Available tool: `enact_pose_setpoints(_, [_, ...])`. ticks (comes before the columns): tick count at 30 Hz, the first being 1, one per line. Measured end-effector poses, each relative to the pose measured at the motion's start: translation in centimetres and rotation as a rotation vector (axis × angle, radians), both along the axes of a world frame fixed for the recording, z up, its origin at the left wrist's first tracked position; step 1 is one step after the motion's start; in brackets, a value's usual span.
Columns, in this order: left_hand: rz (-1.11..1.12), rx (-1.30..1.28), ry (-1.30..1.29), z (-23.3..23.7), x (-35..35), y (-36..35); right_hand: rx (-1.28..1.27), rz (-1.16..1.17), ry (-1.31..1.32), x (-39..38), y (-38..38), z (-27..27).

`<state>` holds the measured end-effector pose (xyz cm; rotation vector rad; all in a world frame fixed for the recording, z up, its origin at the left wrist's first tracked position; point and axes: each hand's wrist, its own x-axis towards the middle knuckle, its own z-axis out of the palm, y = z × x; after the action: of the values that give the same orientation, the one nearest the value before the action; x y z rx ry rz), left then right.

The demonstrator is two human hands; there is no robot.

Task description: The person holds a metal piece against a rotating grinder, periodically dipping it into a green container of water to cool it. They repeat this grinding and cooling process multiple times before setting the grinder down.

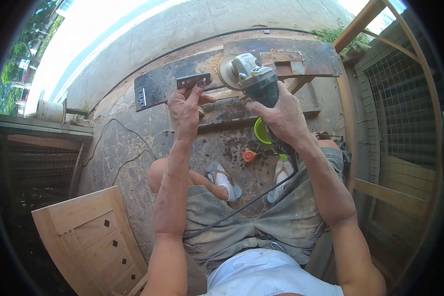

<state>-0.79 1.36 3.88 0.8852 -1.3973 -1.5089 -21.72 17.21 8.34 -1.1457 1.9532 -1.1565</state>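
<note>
My right hand (280,116) grips the dark green body of an angle grinder (254,79), whose round sanding disc (227,72) faces left over a dusty dark board (158,86). My left hand (185,106) pinches a small flat grey bar (193,80) between thumb and fingers, held just left of the disc, a short gap apart. The grinder's black cable (241,207) runs down across my lap.
A wooden panel with diamond cut-outs (91,237) lies at lower left. A wooden frame with wire mesh (404,113) stands on the right. A green bowl (261,132) and a small red object (249,156) sit on the stone ground by my sandalled feet.
</note>
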Motion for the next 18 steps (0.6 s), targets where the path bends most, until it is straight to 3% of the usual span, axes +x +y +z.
enact_pose_setpoints(18, [-0.028, -0.088, -0.051, -1.4, -1.1, 0.4, -0.022, 0.033, 0.003, 0.7, -0.1, 0.3])
